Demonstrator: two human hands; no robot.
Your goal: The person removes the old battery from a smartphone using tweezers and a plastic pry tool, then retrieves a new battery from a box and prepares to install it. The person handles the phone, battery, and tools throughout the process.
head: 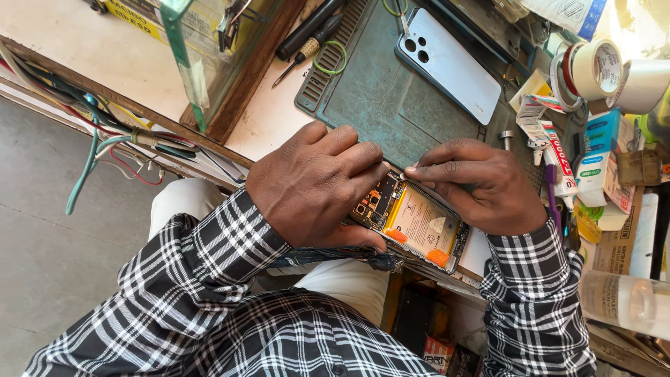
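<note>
The opened phone (417,222) lies at the near edge of the bench, just above the person's lap, back cover off so the yellow-wrapped battery and the circuit board face up. The left hand (314,185) wraps over its upper end from 9 o'clock, fingers curled together across the board area and thumb tucked under the near edge; to my eye this pins the phone so it cannot slide. The right hand (481,183) comes in from 3 o'clock with thumb and forefinger pressed together at the phone's top edge, at about 11 o'clock of the battery. They seem to pinch something thin and pale, too small to name.

At 12 o'clock from the hands lies a teal work mat (391,98), and on it 1 white back cover (450,66), camera holes up, parked clear of the work. At 11 o'clock 1 screwdriver (301,56) rests beside 1 green elastic ring (329,57); a 2nd ring peeks at the top edge. At 2 o'clock I count 2 tape rolls (604,70), set close together, and 1 glue tube (558,157) nearer the right hand, within easy reach. A bundle of loose wires (105,146) hangs off the bench at 9 o'clock. 2 checked sleeves, 2 hands, 1 phone.
</note>
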